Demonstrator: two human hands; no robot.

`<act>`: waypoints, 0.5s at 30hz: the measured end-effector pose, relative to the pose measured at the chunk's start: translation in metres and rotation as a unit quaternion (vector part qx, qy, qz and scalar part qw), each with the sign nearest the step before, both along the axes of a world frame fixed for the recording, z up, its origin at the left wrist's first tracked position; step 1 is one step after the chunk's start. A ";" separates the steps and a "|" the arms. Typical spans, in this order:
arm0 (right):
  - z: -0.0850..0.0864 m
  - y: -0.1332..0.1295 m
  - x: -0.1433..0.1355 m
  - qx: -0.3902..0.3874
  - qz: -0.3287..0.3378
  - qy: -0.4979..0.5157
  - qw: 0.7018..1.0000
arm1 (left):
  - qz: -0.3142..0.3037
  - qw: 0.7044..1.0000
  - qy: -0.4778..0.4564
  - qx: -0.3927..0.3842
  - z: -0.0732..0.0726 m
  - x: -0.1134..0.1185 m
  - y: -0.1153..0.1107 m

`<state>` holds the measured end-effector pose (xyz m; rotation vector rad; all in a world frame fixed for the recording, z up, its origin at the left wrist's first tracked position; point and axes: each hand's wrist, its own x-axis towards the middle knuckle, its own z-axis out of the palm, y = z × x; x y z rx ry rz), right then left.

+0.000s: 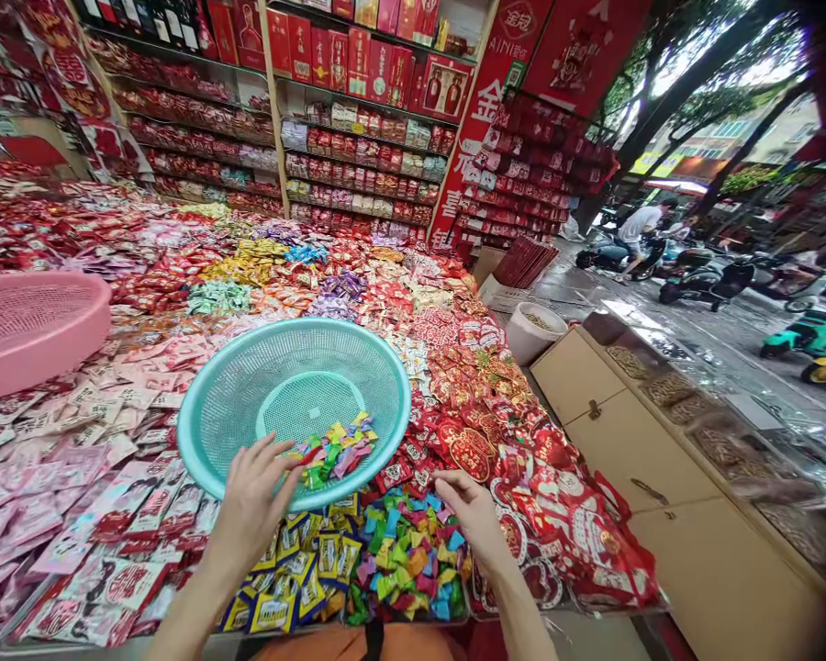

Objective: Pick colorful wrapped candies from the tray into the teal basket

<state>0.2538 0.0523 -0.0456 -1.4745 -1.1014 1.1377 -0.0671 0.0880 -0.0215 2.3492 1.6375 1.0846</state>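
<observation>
My left hand (256,482) reaches over the near rim of a turquoise plastic sieve basket (193,395), its fingers stretched and spread. Just beyond its fingertips, a small heap of bright wrapped candies (340,450) in yellow, green, pink and purple rests on the basket floor. A red piece lies close to the fingers. My right hand (472,514) hovers above the right edge of a tray of colourful twist-wrapped candies (409,560), thumb and forefinger drawn together. Whatever they pinch, if anything, is too small to make out.
Yellow-and-blue packets (275,610) lie left of the candy tray, red packets (557,496) to its right. A pink basket (41,340) stands at left. Shelves (364,138) line the back. A white bucket (533,330) and brown cabinet (640,450) stand at right, scooters beyond.
</observation>
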 end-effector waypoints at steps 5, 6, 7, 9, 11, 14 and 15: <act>-0.032 0.003 0.027 0.024 -0.024 -0.149 0.988 | 0.033 0.996 0.058 -0.057 -0.007 -0.014 0.005; -0.038 0.003 0.031 0.025 -0.022 -0.168 0.985 | 0.039 0.992 0.081 -0.085 -0.006 -0.014 0.006; -0.045 0.002 0.034 0.025 -0.019 -0.185 0.982 | 0.043 0.987 0.104 -0.114 -0.005 -0.013 0.006; -0.057 0.001 0.039 0.022 -0.008 -0.224 0.974 | 0.043 0.977 0.138 -0.157 0.000 -0.010 0.008; -0.068 0.000 0.042 0.013 0.006 -0.274 0.962 | 0.039 0.972 0.152 -0.176 0.006 -0.008 0.011; -0.077 -0.002 0.044 -0.015 0.029 -0.347 0.937 | 0.029 0.968 0.160 -0.193 0.011 -0.003 0.017; -0.078 -0.003 0.043 -0.027 0.036 -0.366 0.930 | 0.025 0.966 0.163 -0.199 0.011 -0.001 0.020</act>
